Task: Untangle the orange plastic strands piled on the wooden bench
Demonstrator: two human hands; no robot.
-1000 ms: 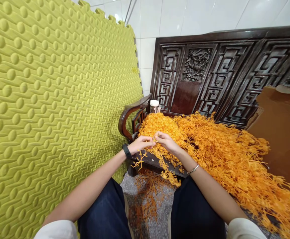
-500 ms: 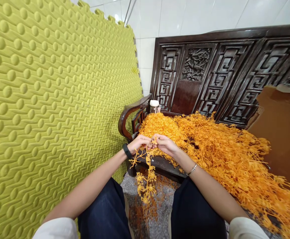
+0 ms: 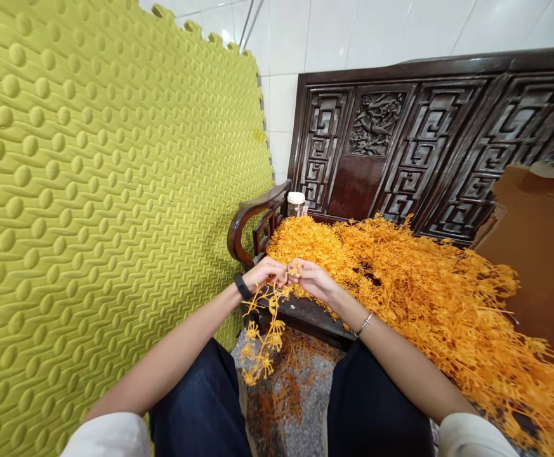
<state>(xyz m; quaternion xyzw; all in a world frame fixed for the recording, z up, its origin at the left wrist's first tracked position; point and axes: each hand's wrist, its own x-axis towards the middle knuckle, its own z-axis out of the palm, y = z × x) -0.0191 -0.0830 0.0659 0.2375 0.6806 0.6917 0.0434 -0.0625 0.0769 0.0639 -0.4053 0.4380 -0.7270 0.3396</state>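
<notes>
Head view: looking down past two knees (image 3: 195, 393) onto a dark wood counter (image 3: 305, 312).
Left hand (image 3: 268, 271): curled closed at the fingers, gripping the stems of an orange strand; black band (image 3: 242, 287) at the wrist.
Right hand (image 3: 312, 278): pinched together at the fingertips on a small orange bit (image 3: 294, 271), touching the left hand; cannot tell if joined to the strand. Bracelet (image 3: 363, 325) at the wrist.
Strand (image 3: 275, 341): hanging below the left hand, near the counter's front left corner.
Pile (image 3: 414, 285): heaped along the counter from its left end rightward.
Cup (image 3: 296, 204): upright, white-lidded, at the back left corner.
Cardboard (image 3: 538, 254): propped at the right, beside the pile.
Scraps (image 3: 286, 397): strewn on the speckled floor (image 3: 317, 397) below the front edge.
Mat (image 3: 138, 158): yellow-green, on edge beyond the left end.
</notes>
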